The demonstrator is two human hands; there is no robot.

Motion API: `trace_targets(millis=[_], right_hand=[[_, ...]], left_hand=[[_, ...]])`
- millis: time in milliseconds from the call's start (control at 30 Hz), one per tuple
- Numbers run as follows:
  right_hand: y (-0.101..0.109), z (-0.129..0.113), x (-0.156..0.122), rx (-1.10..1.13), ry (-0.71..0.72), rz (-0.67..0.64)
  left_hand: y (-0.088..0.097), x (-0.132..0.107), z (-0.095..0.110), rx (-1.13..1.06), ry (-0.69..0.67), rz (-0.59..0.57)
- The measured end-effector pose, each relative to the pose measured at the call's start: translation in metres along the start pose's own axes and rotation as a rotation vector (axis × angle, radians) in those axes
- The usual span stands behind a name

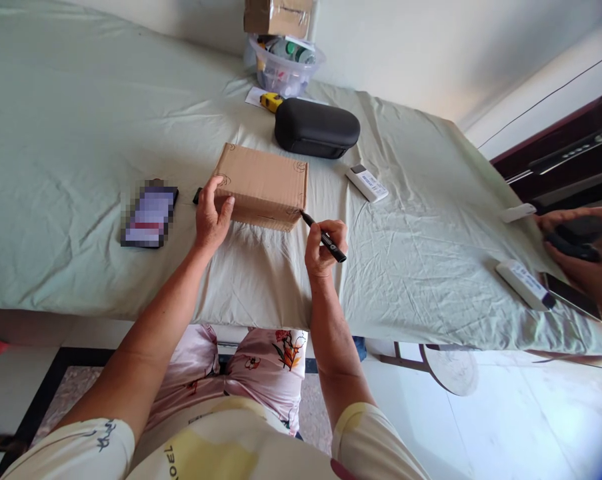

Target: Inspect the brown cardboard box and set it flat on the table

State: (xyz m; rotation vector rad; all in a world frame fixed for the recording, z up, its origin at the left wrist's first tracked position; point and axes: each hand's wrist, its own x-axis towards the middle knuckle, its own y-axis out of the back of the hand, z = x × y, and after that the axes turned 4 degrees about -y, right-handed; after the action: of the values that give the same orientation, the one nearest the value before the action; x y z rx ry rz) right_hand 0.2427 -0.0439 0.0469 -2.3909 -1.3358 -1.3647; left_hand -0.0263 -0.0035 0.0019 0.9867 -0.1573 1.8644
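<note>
A closed brown cardboard box point(263, 177) sits on the cloth in front of me, with dark curved pen marks at its top corners. My left hand point(215, 213) grips the box's near left corner, thumb on the front edge and fingers on the left side. Between the thumb and fingers of my right hand point(327, 247) is a black marker point(333, 247). Its tip touches the box at the near right corner. A small black object point(197, 196), partly hidden by my left hand, lies left of the box.
Behind the box are a black case point(317, 127), a yellow tape measure point(271, 101) and a filled plastic basket point(283, 73). A white box-shaped item point(368, 183) lies to the right, a blurred phone point(151, 215) to the left. Another person's hand point(581, 247) holds something dark at far right.
</note>
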Motion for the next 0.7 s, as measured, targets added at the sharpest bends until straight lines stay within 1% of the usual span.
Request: trace_targets(millis=[133, 167, 233, 300, 367, 400, 433, 467, 500, 600, 667, 700], right_hand=[[-0.001, -0.002, -0.002, 0.033, 0.046, -0.086], [-0.002, -0.001, -0.002, 0.036, 0.043, -0.084], [-0.002, 0.002, -0.002, 0.049, -0.016, -0.013], [-0.001, 0.009, 0.002, 0.086, -0.118, 0.132], [0.000, 0.021, 0.008, 0.131, -0.191, 0.273], [0.000, 0.027, 0.012, 0.146, -0.220, 0.311], [0.000, 0.035, 0.014, 0.141, -0.251, 0.307], [-0.001, 0.042, 0.017, 0.103, -0.275, 0.245], [-0.002, 0.048, 0.018, 0.038, -0.302, 0.153], [-0.006, 0.061, 0.017, -0.223, -0.429, -0.112], [-0.009, 0.064, 0.015, -0.374, -0.499, -0.242], [-0.010, 0.065, 0.015, -0.427, -0.517, -0.287]], left_hand=[[-0.001, -0.001, 0.002, -0.015, 0.021, -0.011], [-0.001, -0.001, 0.003, -0.020, 0.030, -0.015], [-0.002, -0.002, 0.007, -0.036, 0.051, -0.016], [-0.002, -0.004, 0.009, -0.055, 0.065, -0.005], [-0.003, -0.006, 0.009, -0.064, 0.080, 0.030], [-0.003, -0.007, 0.008, -0.061, 0.093, 0.057], [-0.003, -0.008, 0.007, -0.051, 0.111, 0.087], [-0.002, -0.008, 0.006, -0.031, 0.133, 0.118], [-0.001, -0.008, 0.006, -0.004, 0.156, 0.146], [0.007, -0.006, 0.011, 0.103, 0.211, 0.203], [0.018, -0.004, 0.017, 0.163, 0.231, 0.212], [0.027, -0.004, 0.021, 0.188, 0.235, 0.207]])
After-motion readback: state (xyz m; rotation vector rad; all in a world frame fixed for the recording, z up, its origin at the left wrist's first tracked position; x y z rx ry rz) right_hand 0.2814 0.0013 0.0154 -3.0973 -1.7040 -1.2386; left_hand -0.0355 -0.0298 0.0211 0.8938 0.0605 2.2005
